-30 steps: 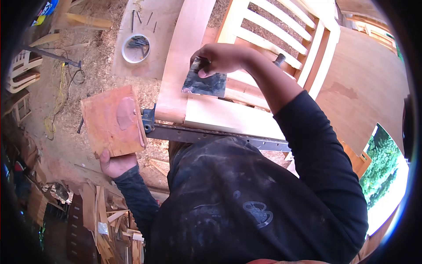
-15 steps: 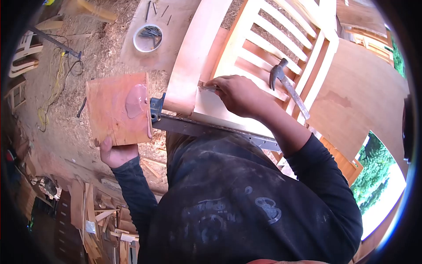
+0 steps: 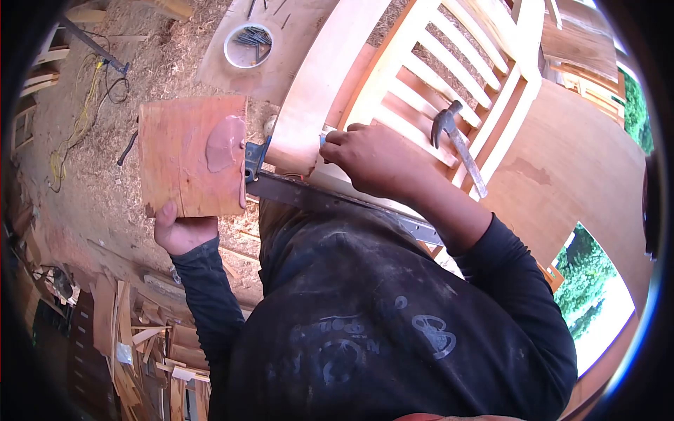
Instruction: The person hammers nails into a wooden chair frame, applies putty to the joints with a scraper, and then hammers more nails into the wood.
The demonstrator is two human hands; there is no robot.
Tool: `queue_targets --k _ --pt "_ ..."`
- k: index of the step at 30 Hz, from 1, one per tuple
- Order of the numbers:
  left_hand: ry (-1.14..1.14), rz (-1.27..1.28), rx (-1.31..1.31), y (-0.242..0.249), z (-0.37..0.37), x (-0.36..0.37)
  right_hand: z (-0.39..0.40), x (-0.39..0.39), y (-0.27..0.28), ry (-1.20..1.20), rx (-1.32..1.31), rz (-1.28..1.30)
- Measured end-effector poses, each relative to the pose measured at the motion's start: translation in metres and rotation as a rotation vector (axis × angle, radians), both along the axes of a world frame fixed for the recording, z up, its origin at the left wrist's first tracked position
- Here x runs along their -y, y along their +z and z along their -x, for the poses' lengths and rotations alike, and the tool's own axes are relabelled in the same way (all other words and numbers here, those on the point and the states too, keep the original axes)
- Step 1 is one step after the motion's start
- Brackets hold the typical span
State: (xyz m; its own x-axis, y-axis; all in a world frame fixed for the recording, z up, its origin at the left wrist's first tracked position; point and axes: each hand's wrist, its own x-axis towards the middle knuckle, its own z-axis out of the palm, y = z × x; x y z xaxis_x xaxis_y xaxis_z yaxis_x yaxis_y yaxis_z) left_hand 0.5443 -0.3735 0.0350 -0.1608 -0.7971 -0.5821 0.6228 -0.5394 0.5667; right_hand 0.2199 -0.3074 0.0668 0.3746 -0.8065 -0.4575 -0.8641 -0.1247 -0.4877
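My left hand (image 3: 184,228) grips the lower edge of a square wooden board (image 3: 175,158), thumb on top and fingers beneath. A smooth pinkish paste (image 3: 226,144) lies on the board's right part. At the joint of a pale wooden frame (image 3: 302,105), my right hand (image 3: 351,151) has its fingers pinched together; what they hold is mostly hidden. A blue clamp (image 3: 255,160) on a long metal bar (image 3: 302,193) sits at the frame's near corner, just right of the board.
A claw hammer (image 3: 458,144) lies across the frame's slats (image 3: 456,67). Beyond the frame's left side stands a white tub (image 3: 230,52) of nails. A yellow cord (image 3: 88,126) trails over the sawdust-covered ground, and wood scraps (image 3: 130,351) pile up at the lower left.
The view has shifted slightly. My right hand has moved a little left along the joint, its fingers more curled. My left hand still holds the board, now slightly higher in view.
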Motion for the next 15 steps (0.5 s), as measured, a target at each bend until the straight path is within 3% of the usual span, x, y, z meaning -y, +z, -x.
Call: queue_targets --k 2,9,15 --pt "-0.004 -0.018 0.000 0.001 0.000 0.000 0.009 0.008 0.003 0.034 0.026 -0.080" --pt "-0.002 -0.032 0.022 0.002 -0.004 -0.001 0.049 0.028 -0.010 -0.539 0.219 -0.399" --pt "0.024 -0.035 0.022 0.000 0.000 0.001 0.042 0.027 -0.014 -0.345 0.393 -0.427"
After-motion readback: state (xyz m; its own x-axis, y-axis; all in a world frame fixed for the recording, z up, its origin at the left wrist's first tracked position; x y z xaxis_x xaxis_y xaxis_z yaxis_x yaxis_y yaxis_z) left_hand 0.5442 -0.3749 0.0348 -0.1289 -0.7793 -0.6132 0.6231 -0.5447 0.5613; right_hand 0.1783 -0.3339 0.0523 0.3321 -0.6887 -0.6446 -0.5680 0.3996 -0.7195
